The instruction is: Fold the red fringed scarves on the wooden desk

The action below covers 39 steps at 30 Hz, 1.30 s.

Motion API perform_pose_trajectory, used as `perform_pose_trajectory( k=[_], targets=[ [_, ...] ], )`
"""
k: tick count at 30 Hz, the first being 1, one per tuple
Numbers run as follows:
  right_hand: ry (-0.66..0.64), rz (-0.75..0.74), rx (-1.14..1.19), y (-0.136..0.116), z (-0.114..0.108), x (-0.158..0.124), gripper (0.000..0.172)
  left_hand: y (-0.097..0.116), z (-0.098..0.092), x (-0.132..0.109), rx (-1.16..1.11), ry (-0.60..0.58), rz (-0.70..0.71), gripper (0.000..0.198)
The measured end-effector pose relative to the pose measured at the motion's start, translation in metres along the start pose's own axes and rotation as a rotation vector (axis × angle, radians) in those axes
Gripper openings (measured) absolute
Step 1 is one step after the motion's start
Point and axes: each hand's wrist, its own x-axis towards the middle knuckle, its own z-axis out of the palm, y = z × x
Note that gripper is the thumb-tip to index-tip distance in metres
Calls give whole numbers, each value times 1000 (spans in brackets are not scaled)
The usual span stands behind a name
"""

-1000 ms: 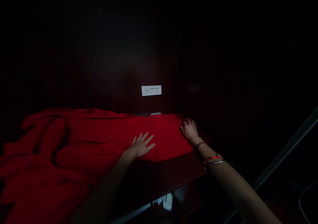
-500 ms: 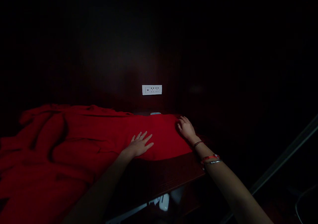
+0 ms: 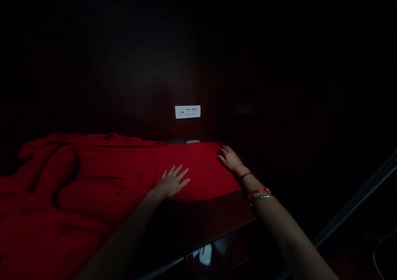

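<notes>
A red cloth lies over a dark wooden surface, smooth at its right end and bunched in folds toward the left. My left hand rests palm down on the smooth part, fingers spread, a ring on one of them. At the cloth's right end my right hand lies on the fabric with its fingers stretched out and a little bent. Bracelets circle the right wrist and forearm. Nothing shows in either hand.
A white wall socket sits on the dark wall behind. Just past the cloth's far edge lies a small pale-rimmed object. Under the wooden edge a white object shows on a lower level. Much of the scene is very dark.
My right hand has slid slightly left on the cloth, its fingers a bit more spread. My left hand stays flat in nearly the same place. The view has shifted slightly.
</notes>
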Motion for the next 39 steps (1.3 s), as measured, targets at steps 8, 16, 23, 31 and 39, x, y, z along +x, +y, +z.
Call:
perform_pose_trajectory(
  k=[8, 16, 23, 31, 39],
  targets=[
    [-28, 117, 34, 11, 1, 1, 45, 3, -4, -3, -10, -21, -2, 56],
    [-213, -62, 120, -11, -7, -16, 54, 1, -2, -1, -13, -16, 6, 56],
    [-299, 170, 17, 0, -12, -21, 57, 3, -4, -2, -11, -26, -5, 57],
    [-396, 82, 63, -8, -27, -66, 65, 2, -3, 1, 6, -38, -6, 60],
    [54, -105, 24, -14, -29, -83, 49, 0, -1, 1, -9, -18, 2, 59]
  ],
)
